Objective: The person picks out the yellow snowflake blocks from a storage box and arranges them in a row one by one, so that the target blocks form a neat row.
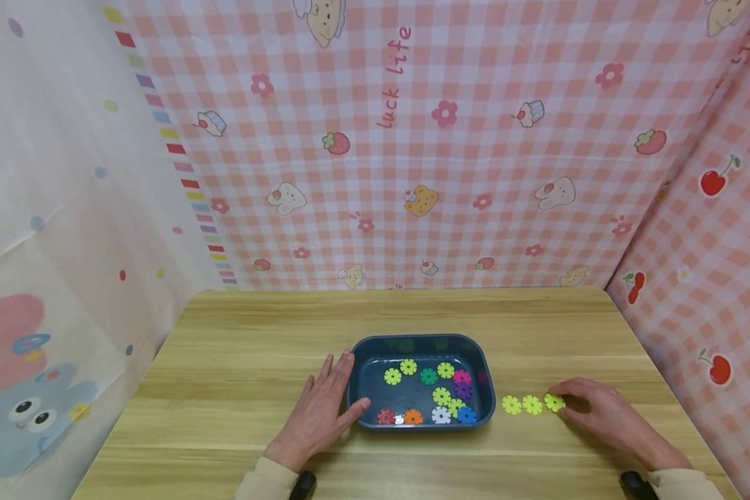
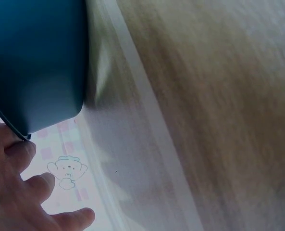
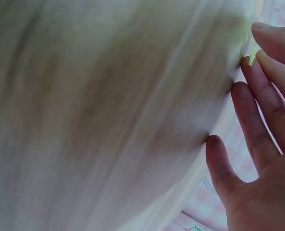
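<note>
A dark blue tray [image 1: 384, 397] stands on the table, holding several notched plastic snowflake discs. My left hand [image 1: 317, 411] rests at its left end, fingers extended along the rim and thumb over the front left corner. In the left wrist view, those fingertips [image 2: 24, 151] lie right at the tray's edge. Right of the tray, two yellow-green snowflake discs [image 1: 521, 405] lie side by side. At the right end of this row my right hand [image 1: 609, 417] pinches a third yellow-green disc [image 1: 553, 402] between thumb and index finger, its other fingers against the tabletop.
Inside the tray are yellow-green discs [image 1: 408, 367], an orange one [image 1: 414, 417], a white one [image 1: 440, 414] and a blue one [image 1: 467, 415], among others. The wooden table [image 1: 275, 326] ends at a pink checked cloth [image 1: 375, 229] behind, with more cloth at both sides.
</note>
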The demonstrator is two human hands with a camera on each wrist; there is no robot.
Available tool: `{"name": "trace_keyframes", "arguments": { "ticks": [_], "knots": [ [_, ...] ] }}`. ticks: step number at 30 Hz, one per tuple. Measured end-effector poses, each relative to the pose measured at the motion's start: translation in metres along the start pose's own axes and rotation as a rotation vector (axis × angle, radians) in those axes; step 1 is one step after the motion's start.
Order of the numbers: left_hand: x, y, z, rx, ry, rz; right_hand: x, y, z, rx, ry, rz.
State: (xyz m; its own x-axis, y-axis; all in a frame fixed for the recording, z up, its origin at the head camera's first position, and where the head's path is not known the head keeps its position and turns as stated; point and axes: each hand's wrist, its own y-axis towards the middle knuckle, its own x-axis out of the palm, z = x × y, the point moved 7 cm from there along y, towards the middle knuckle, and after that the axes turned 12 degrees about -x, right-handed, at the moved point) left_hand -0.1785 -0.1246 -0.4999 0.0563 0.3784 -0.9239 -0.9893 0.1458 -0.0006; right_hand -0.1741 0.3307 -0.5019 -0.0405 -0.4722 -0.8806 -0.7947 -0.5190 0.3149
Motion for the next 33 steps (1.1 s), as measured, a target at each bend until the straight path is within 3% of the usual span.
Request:
{"name": "trace_keyframes", "arguments": {
  "ticks": [7,12,15,19,22,33],
  "knots": [
    [0.0,0.0,-0.001,-0.003,0.0,-0.008,0.0,0.001,-0.003,0.004,0.006,-0.015],
    [0.0,0.0,-0.001,-0.007,0.002,-0.014,-0.004,0.002,-0.007,0.11,0.059,-0.045],
    [0.0,0.0,-0.001,-0.007,0.001,-0.013,-0.012,0.008,-0.016,0.106,0.047,0.014],
    [0.0,0.0,-0.001,-0.005,-0.001,-0.016,-0.027,0.018,-0.037,-0.025,0.0,0.173],
    [-0.001,0.0,-0.001,-0.008,-0.002,-0.021,-0.033,0.025,-0.053,-0.076,0.01,0.242],
    [-0.001,0.001,-0.001,-0.027,-0.003,-0.031,-0.032,0.06,-0.101,-0.082,0.062,0.296]
  ]
}}
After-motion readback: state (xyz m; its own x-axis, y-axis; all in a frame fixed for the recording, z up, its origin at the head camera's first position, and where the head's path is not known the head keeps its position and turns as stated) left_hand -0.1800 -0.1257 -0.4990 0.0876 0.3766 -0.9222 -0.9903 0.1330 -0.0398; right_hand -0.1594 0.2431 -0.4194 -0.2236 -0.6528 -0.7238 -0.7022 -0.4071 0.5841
